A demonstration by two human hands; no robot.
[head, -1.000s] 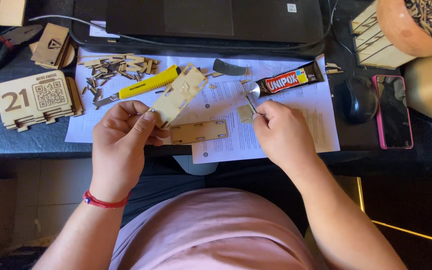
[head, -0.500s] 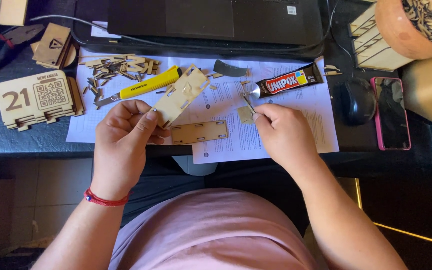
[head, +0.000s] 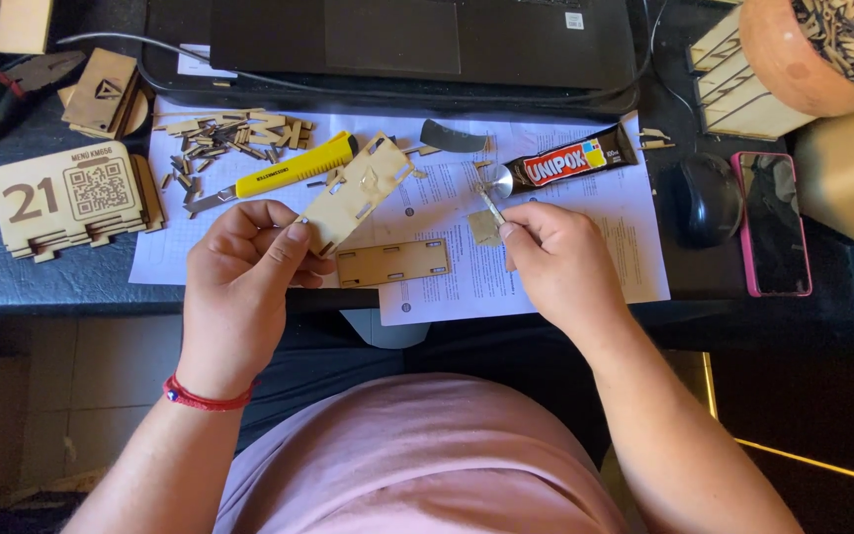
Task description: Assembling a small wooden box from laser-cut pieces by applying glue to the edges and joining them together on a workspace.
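Head view: the left hand point(head: 239, 287) is closed on a slotted wooden panel point(head: 356, 195), pinching its lower end between thumb and fingertips so that the panel slants up and to the right above the paper sheets point(head: 585, 247). The right hand point(head: 560, 262) is closed on a thin stick point(head: 491, 206), gripped between thumb and forefinger, its far end pointing up and left toward the nozzle of a black glue tube point(head: 570, 161), where a round shiny spot shows; whether the stick touches the tube cannot be told. The glue tube lies on the sheets just beyond the right hand, its nozzle pointing left.

Between the two hands, flat on the paper, lies a second wooden strip point(head: 392, 263) with small square slots, just below the held panel and close to the left hand's fingers. A small wooden square point(head: 483, 227) lies just left of the right hand's fingertips.

Farther off on the dark worktop point(head: 71, 277): a yellow utility knife point(head: 279, 175) beside a heap of small wooden offcuts point(head: 224, 136), a stack of engraved wooden plaques point(head: 69, 201) at the left, a laptop point(head: 397, 44) at the top, and a black mouse point(head: 701, 198) and a pink-cased phone point(head: 771, 222) at the right.
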